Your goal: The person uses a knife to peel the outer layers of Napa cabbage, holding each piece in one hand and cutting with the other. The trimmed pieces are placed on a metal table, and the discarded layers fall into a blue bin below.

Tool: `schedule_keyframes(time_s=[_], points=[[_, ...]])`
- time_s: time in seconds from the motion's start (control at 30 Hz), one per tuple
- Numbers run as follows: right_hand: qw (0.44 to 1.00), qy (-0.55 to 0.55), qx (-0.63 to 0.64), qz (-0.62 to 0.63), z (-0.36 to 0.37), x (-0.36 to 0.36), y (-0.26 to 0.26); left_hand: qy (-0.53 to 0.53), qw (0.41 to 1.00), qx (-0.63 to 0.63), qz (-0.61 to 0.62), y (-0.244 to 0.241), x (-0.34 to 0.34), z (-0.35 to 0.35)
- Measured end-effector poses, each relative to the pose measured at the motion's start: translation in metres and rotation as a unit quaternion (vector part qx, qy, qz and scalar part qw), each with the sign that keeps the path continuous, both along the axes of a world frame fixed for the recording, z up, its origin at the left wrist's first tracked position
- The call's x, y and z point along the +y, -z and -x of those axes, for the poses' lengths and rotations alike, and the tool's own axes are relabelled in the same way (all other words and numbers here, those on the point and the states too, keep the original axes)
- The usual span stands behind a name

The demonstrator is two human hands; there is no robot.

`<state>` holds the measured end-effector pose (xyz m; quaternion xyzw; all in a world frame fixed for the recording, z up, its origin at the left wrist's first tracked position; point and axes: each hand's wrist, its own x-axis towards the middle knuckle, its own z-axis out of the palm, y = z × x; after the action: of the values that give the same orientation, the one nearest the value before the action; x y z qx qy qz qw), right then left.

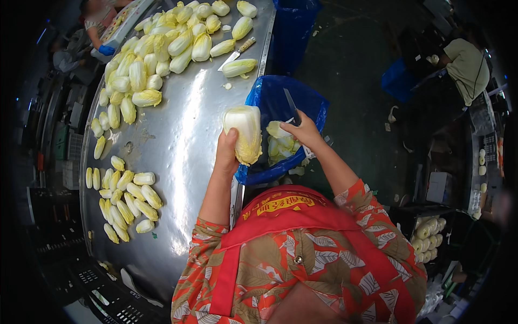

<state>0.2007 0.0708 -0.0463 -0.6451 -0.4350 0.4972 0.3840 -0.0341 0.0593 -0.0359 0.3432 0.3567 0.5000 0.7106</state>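
Observation:
My left hand (227,152) grips a napa cabbage (243,131), its white base up and its yellow leaf tips toward me. The cabbage is above the near edge of the steel table, beside a blue plastic bag (253,175) that hangs open. In my right hand (305,130) is a knife (292,104), its blade pointing up and away over the bag. A pale cabbage leaf (277,128) shows by my right thumb; whether the thumb pinches it I cannot tell. Cut-off cabbage leaves (282,149) lie inside the bag.
The steel table (190,133) bears a large heap of napa cabbages (162,48) at its far end and a smaller group (127,198) at left. A wooden-handled knife (238,52) rests beside a single cabbage (239,68). Other people (465,69) work at both sides.

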Motion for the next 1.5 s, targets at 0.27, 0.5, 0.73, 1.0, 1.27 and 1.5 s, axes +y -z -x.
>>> schedule_keyframes(time_s=[0.27, 0.5, 0.73, 1.0, 1.27, 1.5], points=[[0.969, -0.165, 0.172, -0.06, 0.031, -0.014, -0.069, -0.001, 0.999, 0.03, -0.022, -0.008, -0.007, -0.015], [0.973, -0.132, 0.166, -0.093, 0.033, -0.017, -0.066, -0.047, 0.986, 0.145, -0.074, -0.012, -0.012, -0.018], [0.987, -0.05, 0.128, -0.082, 0.041, -0.018, -0.059, -0.049, 0.968, 0.2, -0.145, -0.023, -0.009, -0.029], [0.979, -0.031, 0.042, -0.199, 0.04, -0.019, -0.054, -0.063, 0.909, 0.365, -0.192, -0.03, -0.005, -0.035], [0.989, 0.011, 0.056, -0.137, 0.033, -0.006, -0.037, -0.09, 0.952, 0.247, -0.154, -0.021, -0.004, -0.027], [0.991, 0.074, -0.015, -0.107, -0.006, 0.011, 0.012, -0.095, 0.986, 0.106, -0.084, -0.022, 0.011, -0.007]])
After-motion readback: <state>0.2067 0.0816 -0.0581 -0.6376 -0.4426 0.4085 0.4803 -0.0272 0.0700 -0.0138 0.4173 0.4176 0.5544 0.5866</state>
